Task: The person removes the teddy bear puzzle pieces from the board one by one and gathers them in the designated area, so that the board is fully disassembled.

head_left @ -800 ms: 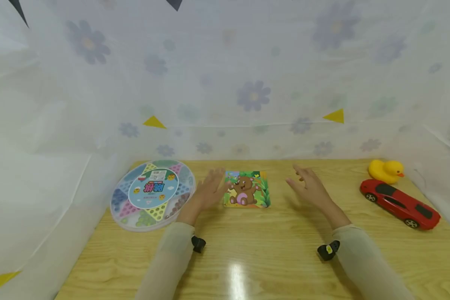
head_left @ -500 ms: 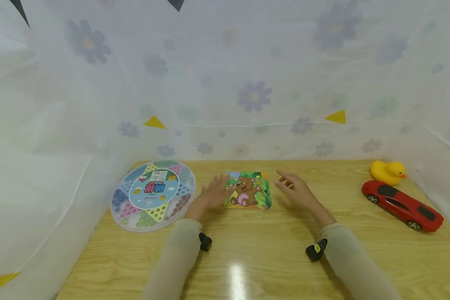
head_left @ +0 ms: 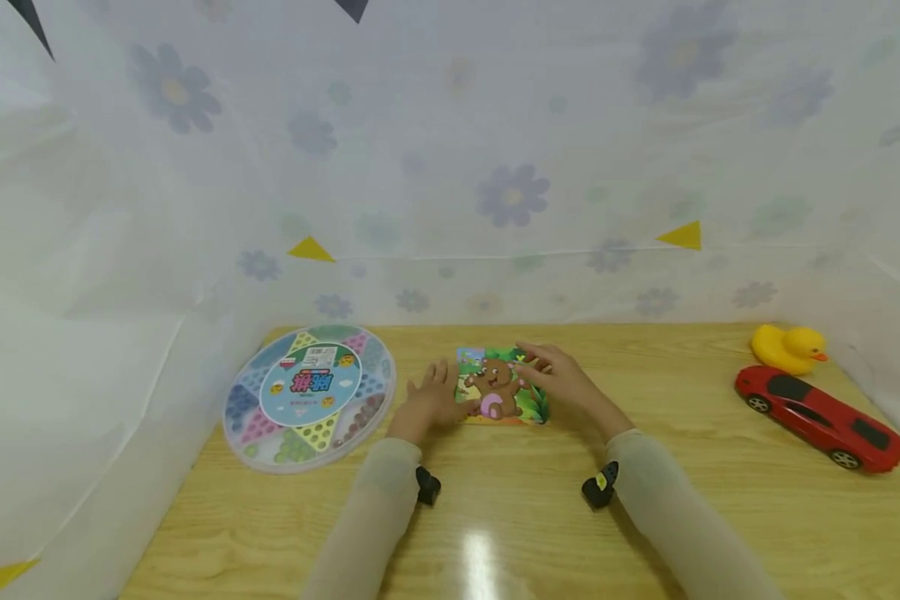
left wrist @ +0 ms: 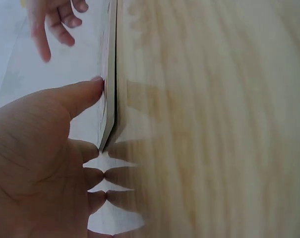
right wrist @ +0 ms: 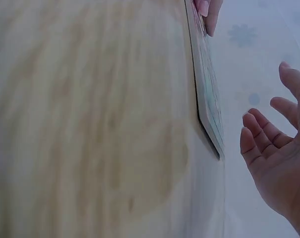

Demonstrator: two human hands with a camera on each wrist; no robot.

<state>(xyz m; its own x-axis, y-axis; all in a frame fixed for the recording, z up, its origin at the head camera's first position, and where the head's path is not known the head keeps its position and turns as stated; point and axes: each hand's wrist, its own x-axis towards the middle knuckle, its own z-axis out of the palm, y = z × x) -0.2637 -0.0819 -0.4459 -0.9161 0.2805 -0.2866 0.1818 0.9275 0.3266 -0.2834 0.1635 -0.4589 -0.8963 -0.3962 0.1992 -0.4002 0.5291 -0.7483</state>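
Note:
A thin square picture board (head_left: 498, 387) with a cartoon brown bear lies flat on the wooden table; whether it is a puzzle or a book I cannot tell. At its left side is my left hand (head_left: 429, 402), fingers spread. In the left wrist view the thumb (left wrist: 85, 94) touches the top of the board and the fingertips meet the table beside its edge. My right hand (head_left: 566, 385) hovers over the board's right part, fingers loosely bent. The right wrist view shows that hand (right wrist: 283, 153) apart from the board, holding nothing.
To the left lies a round Chinese checkers set (head_left: 311, 392) under a clear lid. A red toy car (head_left: 817, 417) and a yellow rubber duck (head_left: 787, 347) stand at the far right. White flower-printed sheeting (head_left: 420, 167) encloses the table's back and sides.
Both hands have moved inward toward the bear board. The right hand has come left over its right part; the left hand has lowered to its left edge. The board has stayed on the table.

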